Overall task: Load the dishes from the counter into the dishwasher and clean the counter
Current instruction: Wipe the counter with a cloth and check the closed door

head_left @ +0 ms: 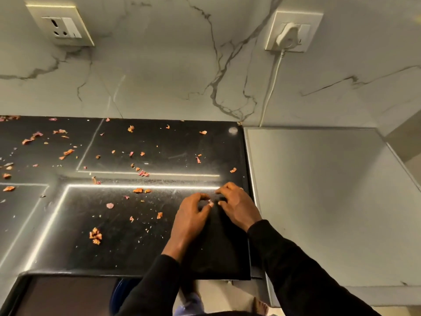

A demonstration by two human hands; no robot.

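- The left hand point(193, 215) rests on the black counter point(159, 247) close to its right edge, fingers curled and tips down on the stone.
- The right hand point(237, 207) sits just beside it, to its right and a little farther from the person. Its fingers are bent the same way, tips touching the counter.
- Between the two sets of fingertips shows a small pale bit point(210, 202) (scrap or thumbnail, I cannot tell), so whether either hand pinches anything is unclear.
- Orange and pink scraps point(95, 236) are strewn over the counter left of both hands and beyond them.
- Right of the right hand, against the counter's edge, lies a grey steel surface point(319, 190).
- Beyond the hands, on the marble wall point(159, 65), sits a white plug point(288, 35), its cord point(272, 87) hanging down.
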